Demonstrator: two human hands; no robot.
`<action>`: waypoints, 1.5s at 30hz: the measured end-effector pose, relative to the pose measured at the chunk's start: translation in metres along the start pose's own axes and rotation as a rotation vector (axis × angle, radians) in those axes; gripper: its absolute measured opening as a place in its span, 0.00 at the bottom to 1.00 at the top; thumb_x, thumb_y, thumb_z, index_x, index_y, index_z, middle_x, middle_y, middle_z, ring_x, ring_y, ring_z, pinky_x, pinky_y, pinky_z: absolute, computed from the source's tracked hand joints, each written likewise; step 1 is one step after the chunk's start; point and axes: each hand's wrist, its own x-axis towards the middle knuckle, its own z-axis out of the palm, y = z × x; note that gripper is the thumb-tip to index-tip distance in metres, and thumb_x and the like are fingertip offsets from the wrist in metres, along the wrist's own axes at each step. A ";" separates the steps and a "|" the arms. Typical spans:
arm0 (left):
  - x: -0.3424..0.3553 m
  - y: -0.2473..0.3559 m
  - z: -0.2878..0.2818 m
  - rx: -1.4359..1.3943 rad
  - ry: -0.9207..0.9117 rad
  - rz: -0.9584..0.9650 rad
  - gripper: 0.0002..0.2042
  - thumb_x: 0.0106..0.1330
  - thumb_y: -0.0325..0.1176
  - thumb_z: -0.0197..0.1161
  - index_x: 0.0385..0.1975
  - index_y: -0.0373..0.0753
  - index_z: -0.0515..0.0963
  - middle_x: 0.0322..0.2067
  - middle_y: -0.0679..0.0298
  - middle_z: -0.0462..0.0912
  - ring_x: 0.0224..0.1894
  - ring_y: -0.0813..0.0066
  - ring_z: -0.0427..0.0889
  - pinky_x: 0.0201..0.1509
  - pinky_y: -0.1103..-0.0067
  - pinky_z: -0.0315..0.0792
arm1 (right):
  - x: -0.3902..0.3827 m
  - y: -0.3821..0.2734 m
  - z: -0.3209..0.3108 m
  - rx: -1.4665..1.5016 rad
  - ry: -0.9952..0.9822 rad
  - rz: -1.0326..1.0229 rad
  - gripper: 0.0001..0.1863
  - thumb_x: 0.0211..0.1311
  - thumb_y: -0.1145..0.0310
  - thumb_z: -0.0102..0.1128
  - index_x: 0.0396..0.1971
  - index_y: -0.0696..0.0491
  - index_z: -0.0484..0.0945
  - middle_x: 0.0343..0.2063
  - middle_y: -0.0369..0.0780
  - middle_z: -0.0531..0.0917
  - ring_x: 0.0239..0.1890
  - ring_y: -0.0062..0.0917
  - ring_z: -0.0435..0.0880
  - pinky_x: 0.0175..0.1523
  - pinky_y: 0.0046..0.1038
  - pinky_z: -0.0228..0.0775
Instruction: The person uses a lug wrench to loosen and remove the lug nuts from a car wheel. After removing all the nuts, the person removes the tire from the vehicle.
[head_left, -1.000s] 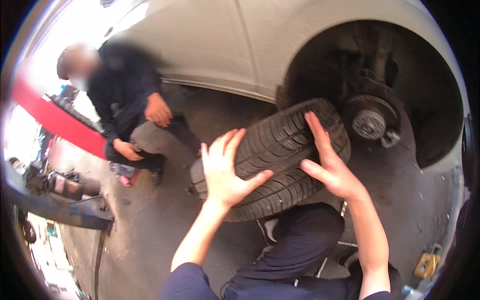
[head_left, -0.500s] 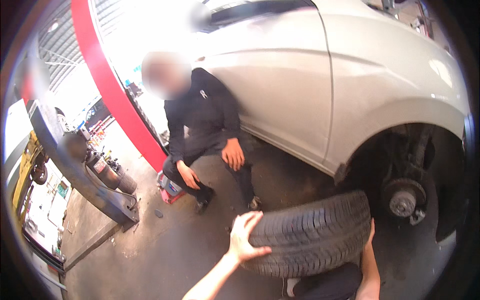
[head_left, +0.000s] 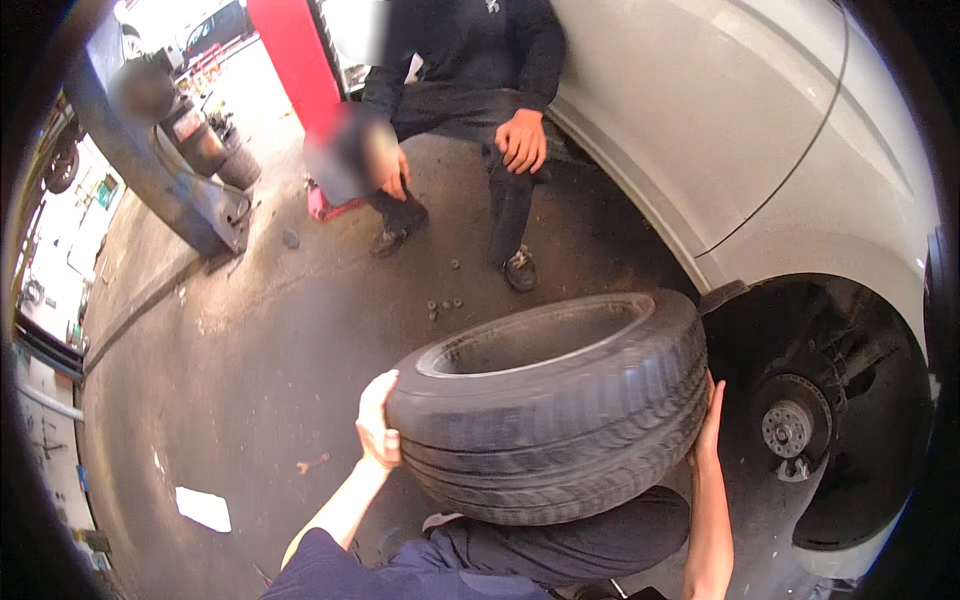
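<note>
Between my two hands I hold a car wheel with a black tyre, tilted so that the hollow inside of its metal rim shows at the top. My left hand presses on the tyre's left side, fingers wrapped toward its far side. Against the right side lies my right hand, its fingers partly hidden by the tyre. The wheel is above my bent leg; whether it rests on the leg I cannot tell. To the right, the bare hub and brake disc show inside the wheel arch of a pale car.
A person in dark clothes sits beyond the wheel, by the car's side. Several wheel nuts lie on the floor, with a wrench and a white sheet to the left. A red post and a grey lift post stand behind.
The view has tipped downward. The wheel has turned from tread toward me to rim opening upward, and my hands have shifted along its sides, still holding it.
</note>
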 end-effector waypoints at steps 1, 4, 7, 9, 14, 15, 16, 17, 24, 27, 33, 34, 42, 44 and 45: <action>-0.017 -0.015 -0.009 0.029 -0.007 -0.058 0.49 0.67 0.76 0.33 0.65 0.32 0.70 0.63 0.47 0.74 0.67 0.50 0.72 0.71 0.60 0.64 | -0.006 -0.009 0.011 -0.137 -0.028 -0.043 0.47 0.73 0.29 0.34 0.78 0.50 0.49 0.77 0.42 0.54 0.78 0.35 0.52 0.79 0.38 0.44; -0.062 -0.051 -0.021 0.162 -0.015 -0.327 0.37 0.69 0.59 0.48 0.70 0.38 0.62 0.68 0.50 0.68 0.69 0.53 0.70 0.72 0.61 0.64 | -0.017 -0.019 0.047 -0.494 -0.127 -0.179 0.47 0.73 0.31 0.35 0.79 0.50 0.45 0.78 0.42 0.48 0.79 0.36 0.46 0.80 0.39 0.37; -0.101 -0.076 -0.064 0.327 -0.086 -0.574 0.36 0.70 0.41 0.63 0.75 0.44 0.54 0.72 0.53 0.62 0.71 0.57 0.67 0.73 0.62 0.65 | -0.045 -0.018 0.086 -0.720 -0.215 -0.330 0.46 0.74 0.36 0.40 0.78 0.53 0.42 0.78 0.47 0.43 0.80 0.41 0.41 0.80 0.43 0.34; -0.096 -0.059 -0.110 0.441 -0.180 -0.648 0.43 0.61 0.28 0.71 0.75 0.43 0.54 0.72 0.53 0.63 0.69 0.58 0.71 0.73 0.65 0.68 | -0.070 -0.024 0.112 -0.856 -0.236 -0.456 0.47 0.74 0.39 0.44 0.78 0.55 0.40 0.78 0.51 0.39 0.80 0.44 0.37 0.81 0.46 0.32; -0.015 -0.056 -0.244 -0.095 0.237 -0.917 0.33 0.79 0.63 0.33 0.71 0.49 0.67 0.64 0.57 0.76 0.69 0.62 0.70 0.74 0.54 0.56 | -0.139 0.001 0.240 -0.970 -0.347 -0.710 0.54 0.63 0.51 0.66 0.78 0.55 0.40 0.78 0.54 0.37 0.79 0.54 0.30 0.79 0.53 0.27; 0.018 -0.014 -0.237 -0.120 0.018 -0.827 0.35 0.77 0.66 0.31 0.71 0.50 0.67 0.66 0.60 0.75 0.70 0.63 0.69 0.75 0.55 0.55 | -0.145 0.010 0.264 -0.965 -0.379 -0.831 0.57 0.60 0.50 0.70 0.78 0.55 0.41 0.78 0.55 0.37 0.79 0.58 0.30 0.79 0.54 0.26; 0.037 0.024 -0.245 -0.159 -0.145 -0.743 0.35 0.77 0.65 0.38 0.71 0.46 0.66 0.66 0.56 0.74 0.71 0.61 0.68 0.75 0.58 0.56 | -0.161 0.020 0.294 -0.959 -0.430 -0.888 0.59 0.58 0.46 0.71 0.78 0.54 0.42 0.78 0.55 0.39 0.78 0.59 0.29 0.78 0.57 0.26; 0.044 0.044 -0.241 -0.008 -0.178 -0.682 0.35 0.76 0.64 0.41 0.71 0.44 0.66 0.66 0.54 0.74 0.71 0.60 0.68 0.75 0.60 0.56 | -0.176 0.021 0.321 -0.995 -0.510 -0.837 0.56 0.57 0.43 0.69 0.77 0.55 0.49 0.77 0.56 0.43 0.78 0.60 0.32 0.78 0.58 0.29; -0.014 -0.059 -0.302 -0.117 0.341 -0.782 0.33 0.75 0.57 0.54 0.66 0.33 0.70 0.66 0.56 0.73 0.67 0.65 0.70 0.72 0.71 0.61 | -0.223 0.043 0.361 -0.753 -0.925 -0.781 0.45 0.67 0.45 0.59 0.74 0.57 0.56 0.75 0.57 0.51 0.77 0.54 0.50 0.76 0.58 0.42; -0.047 -0.079 -0.324 -0.312 0.303 -0.964 0.41 0.74 0.63 0.49 0.75 0.33 0.57 0.75 0.53 0.59 0.76 0.61 0.59 0.77 0.68 0.54 | -0.176 0.052 0.280 -0.750 -0.927 -0.443 0.42 0.66 0.48 0.62 0.72 0.59 0.60 0.70 0.56 0.64 0.70 0.46 0.67 0.73 0.41 0.59; -0.057 -0.063 -0.337 -0.523 0.279 -0.994 0.39 0.76 0.63 0.44 0.71 0.31 0.62 0.69 0.51 0.69 0.66 0.56 0.73 0.71 0.65 0.67 | -0.141 -0.064 0.099 -0.393 -0.264 -0.130 0.29 0.74 0.51 0.55 0.63 0.58 0.73 0.50 0.44 0.86 0.55 0.30 0.84 0.63 0.30 0.71; -0.052 -0.066 -0.339 -0.490 0.273 -0.968 0.38 0.76 0.62 0.45 0.70 0.31 0.64 0.67 0.51 0.70 0.66 0.56 0.74 0.70 0.65 0.67 | -0.143 -0.070 0.070 -0.412 -0.097 -0.162 0.29 0.74 0.50 0.54 0.64 0.57 0.72 0.51 0.44 0.86 0.55 0.30 0.83 0.64 0.31 0.70; -0.013 -0.104 -0.325 0.508 0.391 -0.458 0.23 0.78 0.50 0.51 0.54 0.36 0.82 0.51 0.55 0.85 0.54 0.64 0.83 0.64 0.70 0.72 | -0.202 0.017 -0.161 -0.181 0.452 -0.036 0.28 0.75 0.49 0.53 0.66 0.52 0.72 0.52 0.41 0.85 0.56 0.28 0.83 0.62 0.30 0.69; 0.006 -0.095 -0.340 0.462 0.219 -0.473 0.25 0.78 0.52 0.50 0.63 0.41 0.77 0.60 0.53 0.79 0.64 0.63 0.76 0.71 0.68 0.65 | -0.221 0.047 -0.194 -0.104 0.482 -0.022 0.29 0.74 0.49 0.54 0.66 0.51 0.71 0.53 0.41 0.84 0.56 0.27 0.83 0.61 0.30 0.69; 0.003 -0.091 -0.332 0.223 0.207 -0.542 0.26 0.78 0.53 0.50 0.65 0.42 0.74 0.63 0.53 0.76 0.66 0.63 0.73 0.72 0.68 0.62 | -0.229 0.055 -0.203 -0.069 0.486 -0.047 0.29 0.74 0.49 0.54 0.66 0.51 0.71 0.53 0.41 0.84 0.56 0.27 0.82 0.62 0.30 0.68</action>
